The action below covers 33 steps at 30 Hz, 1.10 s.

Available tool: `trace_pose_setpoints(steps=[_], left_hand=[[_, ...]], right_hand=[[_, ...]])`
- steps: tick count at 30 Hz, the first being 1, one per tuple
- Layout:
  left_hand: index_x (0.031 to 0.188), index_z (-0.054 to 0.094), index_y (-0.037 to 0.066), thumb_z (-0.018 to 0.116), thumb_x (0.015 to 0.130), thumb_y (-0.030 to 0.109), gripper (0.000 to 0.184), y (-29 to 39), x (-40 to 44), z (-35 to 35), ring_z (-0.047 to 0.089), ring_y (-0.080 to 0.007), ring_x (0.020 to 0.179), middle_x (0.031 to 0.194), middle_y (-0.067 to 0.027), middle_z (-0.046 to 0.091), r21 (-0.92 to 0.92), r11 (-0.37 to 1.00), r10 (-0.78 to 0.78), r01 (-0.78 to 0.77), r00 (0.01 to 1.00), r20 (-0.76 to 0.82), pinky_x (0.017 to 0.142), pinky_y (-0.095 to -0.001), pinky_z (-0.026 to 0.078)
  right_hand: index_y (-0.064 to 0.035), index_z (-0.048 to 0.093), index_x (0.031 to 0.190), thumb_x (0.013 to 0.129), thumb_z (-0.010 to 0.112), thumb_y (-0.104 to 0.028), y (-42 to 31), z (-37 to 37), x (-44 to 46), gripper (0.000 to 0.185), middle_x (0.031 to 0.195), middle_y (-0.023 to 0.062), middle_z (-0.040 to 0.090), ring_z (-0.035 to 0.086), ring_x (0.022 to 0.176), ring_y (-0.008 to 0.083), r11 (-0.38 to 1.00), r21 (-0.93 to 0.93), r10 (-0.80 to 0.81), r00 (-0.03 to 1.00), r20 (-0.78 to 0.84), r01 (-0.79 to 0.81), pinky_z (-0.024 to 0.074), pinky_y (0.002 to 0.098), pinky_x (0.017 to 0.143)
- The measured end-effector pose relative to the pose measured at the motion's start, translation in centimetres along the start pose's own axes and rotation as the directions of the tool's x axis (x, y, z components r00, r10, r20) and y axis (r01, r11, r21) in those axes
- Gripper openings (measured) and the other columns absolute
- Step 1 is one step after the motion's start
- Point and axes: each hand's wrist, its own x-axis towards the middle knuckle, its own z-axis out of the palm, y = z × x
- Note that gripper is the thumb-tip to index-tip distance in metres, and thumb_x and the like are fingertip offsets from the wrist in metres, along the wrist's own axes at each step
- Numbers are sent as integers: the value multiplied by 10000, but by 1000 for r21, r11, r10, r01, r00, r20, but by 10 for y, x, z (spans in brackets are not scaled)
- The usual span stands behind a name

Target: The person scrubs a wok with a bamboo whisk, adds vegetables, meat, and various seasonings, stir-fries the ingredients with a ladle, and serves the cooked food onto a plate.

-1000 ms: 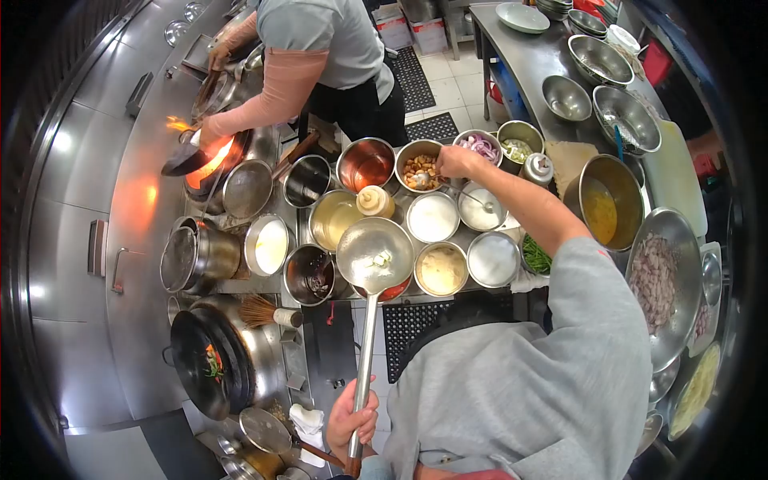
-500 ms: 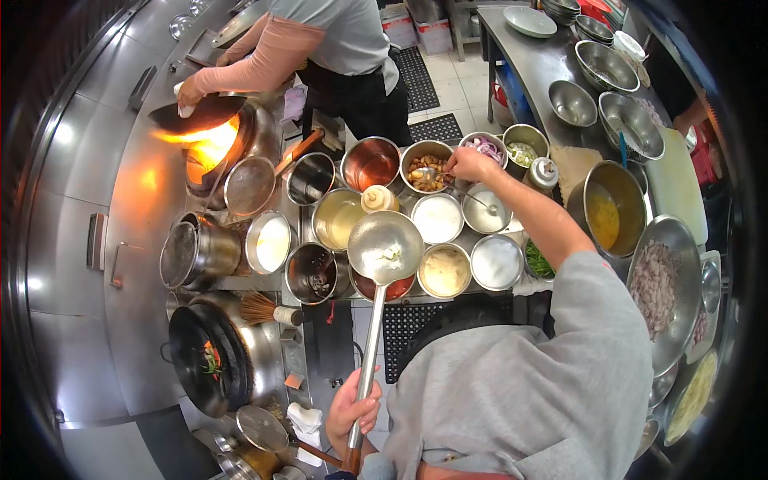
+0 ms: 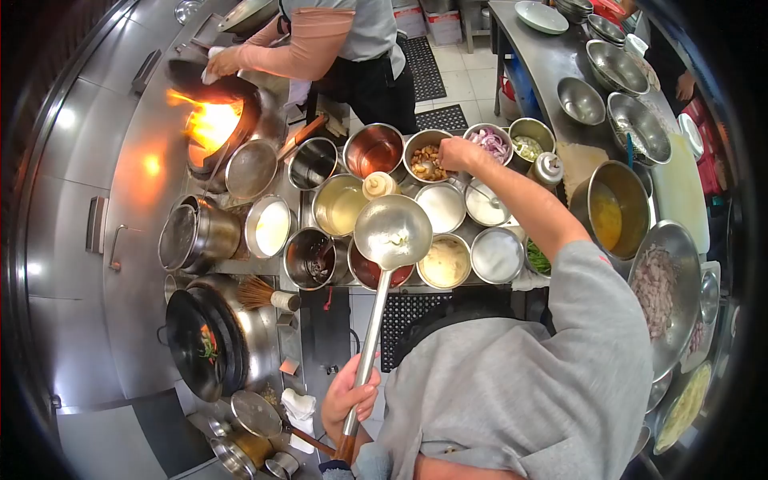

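My left hand (image 3: 353, 390) is closed around the handle of a long metal ladle (image 3: 392, 230). A few small pale bits lie in the ladle's bowl, which hangs over the near row of pots. My right hand (image 3: 458, 154) reaches over the pot of browned pieces (image 3: 427, 162), fingers closed at its right rim. A spoon showed there a moment ago; now my hand mostly hides it. Beside that pot stand a pot of sliced red onion (image 3: 490, 143) and one of chopped pale green pieces (image 3: 527, 147). A squeeze bottle (image 3: 379, 186) stands above the ladle's bowl.
At upper left a co-worker's hand (image 3: 225, 61) holds a wok by a cloth over a flaming burner (image 3: 214, 126). A black wok (image 3: 186, 344) with some vegetables sits at lower left. Right of me are a bowl of chopped meat (image 3: 658, 292) and a pot of yellow liquid (image 3: 606, 212).
My right hand has moved slightly into the pot of browned pieces, and the spoon has gone from sight. The ladle has shifted a little right. The co-worker's wok has moved up and away from the flame.
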Motion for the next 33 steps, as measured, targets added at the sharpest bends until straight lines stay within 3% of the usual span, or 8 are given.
trace_pose_setpoints(steps=[4, 7, 16, 20, 25, 29, 30, 33], left_hand=[[1378, 273, -28, 549, 868, -17, 580, -3, -2, 5, 395, -56, 418, 803, -72, 408, -11, 1000, 9, -9, 1000, -19, 327, -210, 375], [1407, 263, 6, 542, 881, -19, 596, -4, -3, 0, 404, -56, 457, 839, -66, 417, -17, 1000, -1, 1, 1000, 15, 353, -204, 376], [1416, 270, 24, 542, 885, -14, 597, 6, 13, 4, 414, -49, 481, 866, -54, 434, 36, 998, -57, 55, 998, 40, 370, -200, 376], [1413, 276, 22, 553, 882, -2, 599, 13, 31, 6, 426, -52, 483, 870, -54, 444, 58, 995, -84, 79, 993, 79, 368, -204, 381], [1385, 303, 16, 556, 884, 6, 561, 14, 55, 5, 437, -62, 480, 878, -64, 463, 63, 997, -58, 49, 987, 149, 366, -216, 394], [1375, 313, 13, 536, 892, -12, 533, 16, 60, 12, 436, -61, 478, 851, -61, 451, 34, 999, -36, 31, 987, 159, 370, -219, 407], [1372, 315, 13, 531, 893, -15, 527, 17, 60, 12, 436, -60, 478, 846, -60, 448, 31, 999, -27, 22, 985, 171, 370, -219, 408], [1372, 315, 10, 527, 895, -17, 522, 15, 53, 8, 432, -57, 474, 842, -58, 443, 17, 1000, -16, 13, 983, 181, 368, -214, 406]], right_hand=[[9, 718, 887, 768, 569, -155, 4, 3, -2, 252, 936, 217, 692, 688, 900, 327, 997, 42, -64, 998, -11, 64, 555, 410, 794], [-98, 750, 947, 738, 588, -121, 19, 6, 10, 266, 883, 156, 714, 695, 800, 274, 994, 100, -43, 999, 25, 40, 553, 383, 711], [-81, 737, 1026, 767, 612, -83, 32, -25, -31, 288, 595, 76, 622, 551, 447, 164, 889, 444, 70, 990, 119, -116, 423, 315, 404], [-46, 727, 1001, 780, 636, -86, 36, -46, -62, 243, 667, 103, 657, 617, 586, 173, 873, 484, 80, 996, -43, -49, 481, 325, 542], [-38, 714, 980, 793, 643, -54, -5, -88, -143, 200, 838, 153, 685, 652, 730, 262, 900, 265, -258, 912, -319, 347, 503, 342, 685], [-28, 708, 972, 788, 630, -23, -18, -61, -156, 200, 823, 155, 666, 632, 805, 354, 903, -15, -389, 802, -453, 430, 497, 418, 730], [-22, 704, 996, 809, 629, -33, -17, -61, -155, 202, 828, 151, 665, 643, 751, 305, 886, -53, -424, 757, -498, 461, 497, 385, 701], [-20, 701, 1021, 826, 621, -28, -20, -74, -154, 211, 823, 148, 668, 630, 700, 233, 874, 304, -221, 867, -446, 379, 489, 341, 671]])
